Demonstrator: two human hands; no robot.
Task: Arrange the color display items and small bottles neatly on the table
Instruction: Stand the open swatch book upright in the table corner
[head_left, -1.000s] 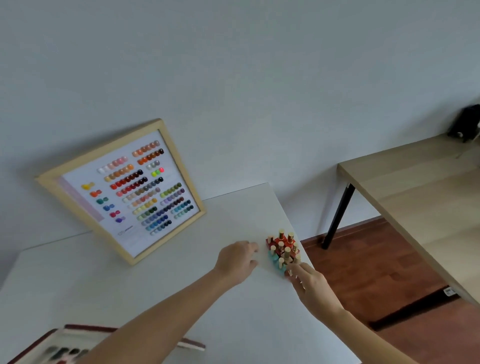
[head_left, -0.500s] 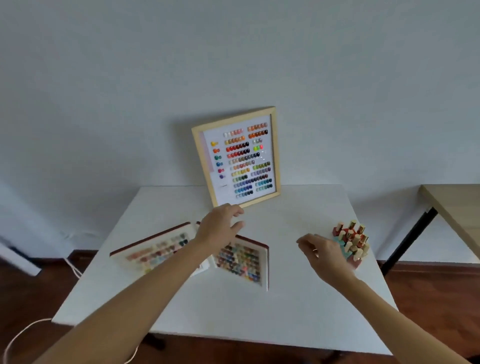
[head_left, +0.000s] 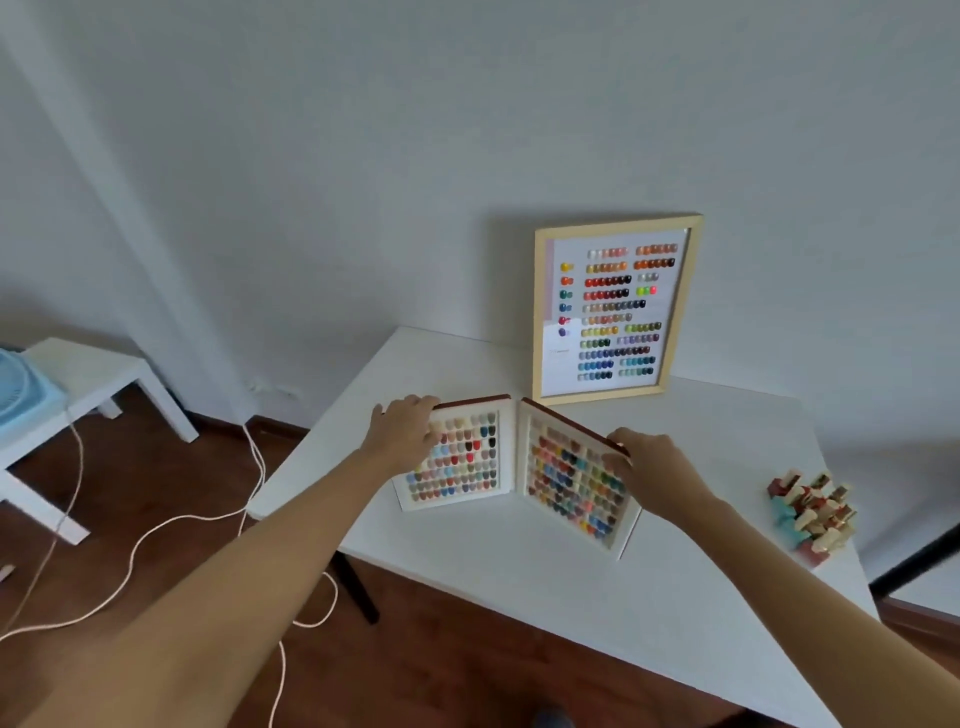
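White walls and a dark wooden floor are seen around a white table (head_left: 545, 587). A framed colour chart (head_left: 615, 309) is leaned against the wall at the table's back. Two swatch boards lie side by side mid-table: the left swatch board (head_left: 457, 457) is gripped at its top left corner by the left hand (head_left: 402, 434), the right swatch board (head_left: 571, 480) is held at its upper right edge by the right hand (head_left: 647, 467), fingers curled over the rim. Small bottles (head_left: 810, 512) are clustered near the table's right edge.

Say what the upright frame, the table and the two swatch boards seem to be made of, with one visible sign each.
Frame: probably pale unfinished wood, matt and light tan; its front is glazed, with a reflection low on the left.
Table: smooth white top, likely laminate or painted board; even, faint sheen.
Swatch boards: white faces, reddish-brown edges, glossy colour chips; material unclear.
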